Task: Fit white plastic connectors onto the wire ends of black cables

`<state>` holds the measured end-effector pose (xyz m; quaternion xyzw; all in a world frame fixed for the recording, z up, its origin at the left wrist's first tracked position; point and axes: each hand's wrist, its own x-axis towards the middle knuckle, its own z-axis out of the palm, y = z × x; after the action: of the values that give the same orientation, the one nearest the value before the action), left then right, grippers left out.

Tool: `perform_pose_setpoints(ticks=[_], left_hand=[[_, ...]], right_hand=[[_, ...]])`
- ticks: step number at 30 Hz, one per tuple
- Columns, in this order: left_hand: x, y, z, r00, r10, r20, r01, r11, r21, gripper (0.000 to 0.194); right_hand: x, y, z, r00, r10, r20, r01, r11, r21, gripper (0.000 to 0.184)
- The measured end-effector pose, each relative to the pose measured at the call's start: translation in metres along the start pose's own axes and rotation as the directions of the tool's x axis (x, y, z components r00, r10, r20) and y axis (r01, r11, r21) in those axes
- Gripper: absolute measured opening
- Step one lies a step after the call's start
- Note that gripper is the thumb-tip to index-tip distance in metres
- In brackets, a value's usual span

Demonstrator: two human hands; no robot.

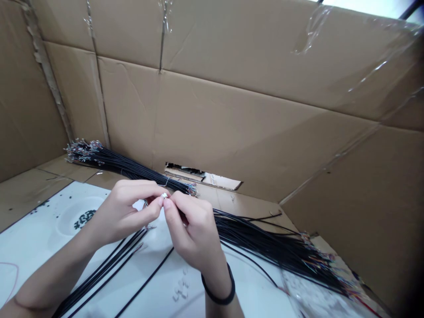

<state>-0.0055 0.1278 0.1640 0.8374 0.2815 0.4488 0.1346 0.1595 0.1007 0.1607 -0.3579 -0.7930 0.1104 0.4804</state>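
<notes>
My left hand (129, 212) pinches a small white connector (164, 195) between thumb and forefinger. Fingertips of my right hand (192, 225) press together right beside it; what they grip, perhaps a thin wire end, is too small to make out. Some coloured wire ends show just under my left fingers. A single black cable (145, 280) runs up from the bottom edge and disappears behind my right hand. Below my left wrist, several black cables (109, 265) with stripped, coloured ends lie on the white board (159, 291).
A tied bundle of black cables (132, 165) lies along the back cardboard wall (215, 119). Another loose pile of black cables (258, 238) stretches to the right. A round dish (64, 221) with small dark bits sits at left. The wall has a slot (221, 180).
</notes>
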Motion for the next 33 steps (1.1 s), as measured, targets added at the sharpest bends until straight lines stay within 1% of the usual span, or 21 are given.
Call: perform_pose_setpoints(ticks=[4,9,13,16,19,25,28,30,33], left_hand=[[0.002,0.002,0.003,0.996,-0.028,0.087,0.026,0.999,0.028,0.023],[0.007,0.002,0.009,0.993,0.000,0.122,-0.007,0.999,0.052,0.026],[0.011,-0.004,0.009,0.995,0.005,0.104,-0.009,0.999,0.040,0.026],[0.011,-0.005,0.006,0.997,-0.007,0.081,0.006,1.000,0.014,0.018],[0.007,-0.002,0.003,0.997,-0.015,0.079,0.017,0.999,-0.027,0.015],[0.004,0.002,0.000,0.990,-0.084,0.114,0.096,0.991,-0.097,0.014],[0.004,0.002,-0.001,0.989,-0.105,0.102,0.117,0.987,-0.113,0.014],[0.003,0.002,-0.001,0.988,-0.121,0.093,0.131,0.985,-0.111,0.013],[0.002,0.002,-0.002,0.988,-0.126,0.089,0.134,0.986,-0.096,0.012]], right_hand=[[0.001,0.000,0.001,1.000,0.025,-0.008,-0.026,0.999,-0.039,0.030],[0.003,0.001,0.000,0.997,0.073,-0.007,-0.073,0.995,-0.068,0.031],[0.005,0.005,-0.001,0.994,0.105,-0.013,-0.105,0.994,-0.038,0.031],[0.005,0.007,-0.002,0.996,0.084,-0.012,-0.084,0.996,-0.004,0.030],[0.004,0.007,-0.004,0.998,0.066,-0.009,-0.066,0.998,0.022,0.030],[0.003,0.006,-0.010,0.997,0.071,-0.002,-0.070,0.991,0.111,0.031],[0.004,0.005,-0.011,0.996,0.093,-0.009,-0.090,0.983,0.158,0.032],[0.004,0.005,-0.011,0.994,0.105,-0.020,-0.099,0.976,0.192,0.027],[0.004,0.004,-0.011,0.993,0.104,-0.064,-0.084,0.964,0.254,0.015]])
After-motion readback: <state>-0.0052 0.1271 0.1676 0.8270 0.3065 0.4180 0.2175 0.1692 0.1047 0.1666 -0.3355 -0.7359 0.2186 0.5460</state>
